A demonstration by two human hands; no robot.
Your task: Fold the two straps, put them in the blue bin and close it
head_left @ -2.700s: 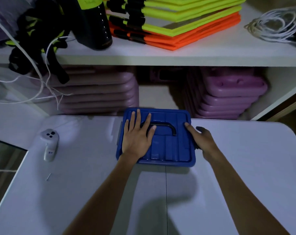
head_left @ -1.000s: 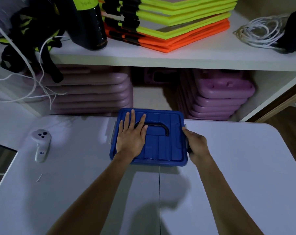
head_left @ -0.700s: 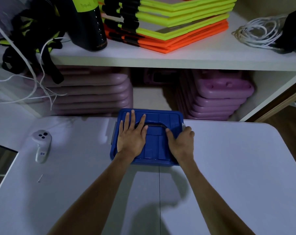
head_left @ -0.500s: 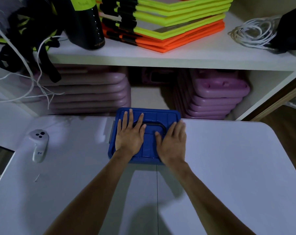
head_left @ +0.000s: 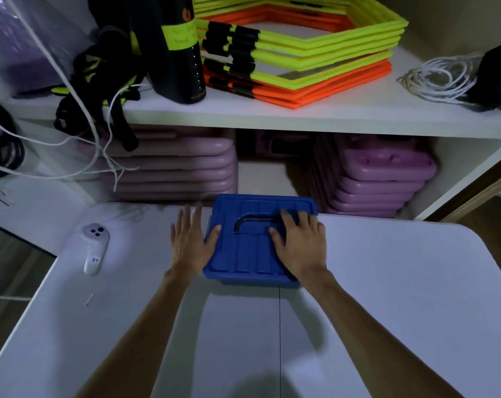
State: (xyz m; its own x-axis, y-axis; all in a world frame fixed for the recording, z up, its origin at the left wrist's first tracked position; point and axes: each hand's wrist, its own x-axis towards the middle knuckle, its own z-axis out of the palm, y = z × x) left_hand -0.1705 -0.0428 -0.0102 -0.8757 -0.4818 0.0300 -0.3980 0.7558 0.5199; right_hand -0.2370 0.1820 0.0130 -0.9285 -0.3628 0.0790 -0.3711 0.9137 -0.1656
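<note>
Blue bin (head_left: 252, 254) sits lidded at the table's (head_left: 387, 282) far edge. Right hand (head_left: 301, 245) lies flat on the lid — fingers spread, gripping nothing. Left hand (head_left: 190, 242) rests open against the bin's left side — thumb on the lid.

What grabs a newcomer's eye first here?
The blue plastic bin with its lid on, at the white table's far edge: the right hand lies flat on the lid, the left hand at its left side. Then the neon yellow and orange hexagonal frames, stacked on the shelf above.

Glossy blue plastic bin (head_left: 250, 254), smooth white table (head_left: 387, 282)
</note>
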